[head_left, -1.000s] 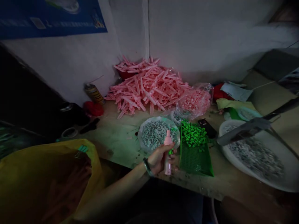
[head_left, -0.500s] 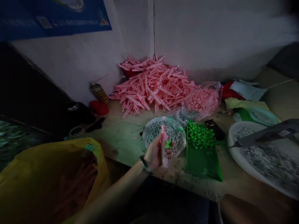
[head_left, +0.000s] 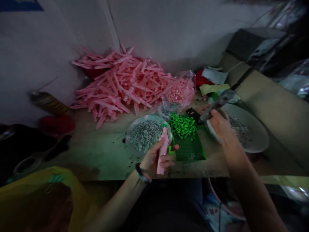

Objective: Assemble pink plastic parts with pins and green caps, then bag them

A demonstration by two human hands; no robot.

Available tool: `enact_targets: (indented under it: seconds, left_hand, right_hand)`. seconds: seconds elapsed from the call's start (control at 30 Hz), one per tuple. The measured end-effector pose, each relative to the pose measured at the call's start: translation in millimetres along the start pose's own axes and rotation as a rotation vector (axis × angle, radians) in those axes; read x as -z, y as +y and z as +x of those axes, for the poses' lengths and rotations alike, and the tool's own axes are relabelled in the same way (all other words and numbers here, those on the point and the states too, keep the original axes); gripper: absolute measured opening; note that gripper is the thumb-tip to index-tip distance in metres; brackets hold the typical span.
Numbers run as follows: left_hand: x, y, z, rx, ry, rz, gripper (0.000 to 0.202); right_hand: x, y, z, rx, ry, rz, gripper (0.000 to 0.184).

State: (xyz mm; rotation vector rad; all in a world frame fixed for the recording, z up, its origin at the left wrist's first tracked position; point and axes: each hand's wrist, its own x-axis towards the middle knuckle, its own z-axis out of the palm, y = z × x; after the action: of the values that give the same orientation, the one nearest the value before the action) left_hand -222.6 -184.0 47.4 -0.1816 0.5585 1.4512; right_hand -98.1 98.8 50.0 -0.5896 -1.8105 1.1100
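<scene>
My left hand [head_left: 151,158] is closed around a long pink plastic piece [head_left: 163,154], held upright and slightly tilted. A small bright green part [head_left: 171,149] sits at its right side, by my fingertips. Behind that hand is a round dish [head_left: 129,141] of small grey metal pieces, with a green mesh tray [head_left: 189,153] to its right holding many green parts [head_left: 183,125]. On the right, my right hand [head_left: 220,124] grips a grey electric screwdriver [head_left: 220,100], whose tip points down and left. Its dark cord runs up to the right.
Pink pieces [head_left: 125,83] are heaped against the wall, beside a clear bag [head_left: 182,90] of small pink parts. A white basin [head_left: 262,141] of metal pieces stands right, near cardboard [head_left: 272,106]. A yellow sack [head_left: 82,199] is lower left; a spray can [head_left: 49,102] lies behind.
My right hand has come up from the lower right and taken hold of the screwdriver. The view has swung right. My left hand still holds the pink piece.
</scene>
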Motion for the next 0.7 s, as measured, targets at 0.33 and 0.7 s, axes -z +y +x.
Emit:
enact_targets:
  seconds: [0.33,0.7]
  left_hand:
    - [-7.8,-46,37,-0.108,0.256,0.124,0.028]
    - [-12.0,-61,51,-0.110,0.327,0.222,0.054]
  right_hand:
    - [-34,-16,-98,-0.326,-0.051,0.233,0.027]
    - [-39,10,-132,-0.382,0.186,0.183,0.034]
